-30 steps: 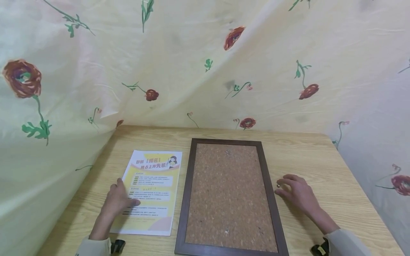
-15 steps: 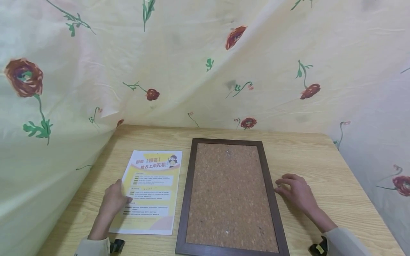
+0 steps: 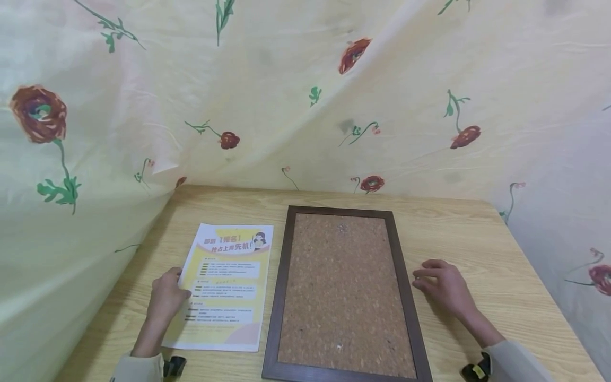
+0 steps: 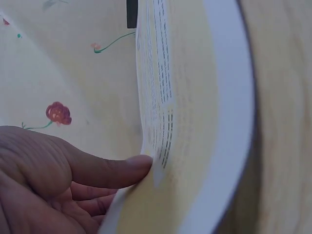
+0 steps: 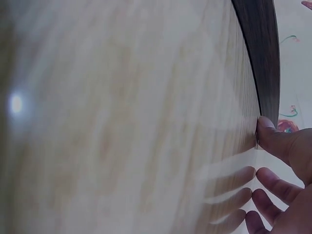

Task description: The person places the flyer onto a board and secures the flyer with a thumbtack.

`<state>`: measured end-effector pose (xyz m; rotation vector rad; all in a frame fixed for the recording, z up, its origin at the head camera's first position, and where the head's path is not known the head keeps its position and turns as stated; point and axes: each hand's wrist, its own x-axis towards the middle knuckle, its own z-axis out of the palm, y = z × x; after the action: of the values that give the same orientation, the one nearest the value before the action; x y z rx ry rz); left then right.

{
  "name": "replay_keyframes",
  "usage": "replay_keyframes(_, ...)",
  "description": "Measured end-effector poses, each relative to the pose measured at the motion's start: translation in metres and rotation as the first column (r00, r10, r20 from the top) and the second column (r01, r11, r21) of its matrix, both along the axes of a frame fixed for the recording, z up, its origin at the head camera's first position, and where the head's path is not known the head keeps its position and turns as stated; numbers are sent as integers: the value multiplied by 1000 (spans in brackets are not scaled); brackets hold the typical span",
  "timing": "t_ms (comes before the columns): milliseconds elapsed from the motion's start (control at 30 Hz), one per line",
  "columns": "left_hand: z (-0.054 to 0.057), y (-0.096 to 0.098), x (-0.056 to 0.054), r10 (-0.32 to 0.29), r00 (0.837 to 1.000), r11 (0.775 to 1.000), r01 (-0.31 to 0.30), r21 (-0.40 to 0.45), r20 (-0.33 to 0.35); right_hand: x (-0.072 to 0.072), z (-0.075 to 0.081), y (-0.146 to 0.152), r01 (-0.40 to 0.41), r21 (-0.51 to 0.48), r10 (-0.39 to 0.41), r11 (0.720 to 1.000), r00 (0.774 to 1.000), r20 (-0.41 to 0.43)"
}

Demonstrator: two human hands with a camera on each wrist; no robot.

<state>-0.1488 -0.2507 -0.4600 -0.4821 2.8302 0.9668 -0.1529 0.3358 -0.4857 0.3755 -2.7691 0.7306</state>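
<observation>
A printed poster sheet (image 3: 221, 297), yellow and white with a small cartoon figure at the top, lies left of a cork board (image 3: 346, 292) in a dark brown frame. My left hand (image 3: 165, 297) pinches the sheet's left edge. In the left wrist view the thumb (image 4: 139, 165) presses on the printed face while other fingers lie behind the edge, and the paper looks bowed. To the right of the board, my right hand (image 3: 444, 286) rests with fingertips at the tabletop. Its thumb (image 5: 267, 124) is right by the dark frame (image 5: 265, 58) in the right wrist view.
A light wood-grain table (image 3: 468, 233) bears both things. Flower-printed cloth (image 3: 267, 95) hangs behind it and along the sides. A narrow strip of tabletop separates the sheet from the board.
My left hand has drawn back leftward, its thumb shifting from well over the sheet to near its left edge. My right hand has stayed almost in place beside the board.
</observation>
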Motion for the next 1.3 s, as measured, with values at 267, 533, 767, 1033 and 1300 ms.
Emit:
replay_keyframes(267, -1, -3, 1, 4, 1000, 1000, -4, 10, -30, -2, -1, 2, 21, -22, -21, 1000, 1000, 17)
replay_keyframes(533, -2, -5, 3, 16, 999, 1000, -14, 25, -51, -1, 1, 1, 33, -41, -32, 999, 999, 24)
replay_keyframes(767, 0, -8, 3, 31, 999, 999, -29, 42, -40, -1, -1, 1, 57, -53, -55, 997, 998, 37)
replay_keyframes(1033, -1, -10, 7, 23, 996, 998, -16, 69, -90, -2, -1, 0, 76, -51, -74, 996, 996, 51)
replay_keyframes(1300, -2, -11, 9, 21, 989, 996, -8, 89, -148, 0, 1, 1, 108, -40, -104, 993, 991, 87)
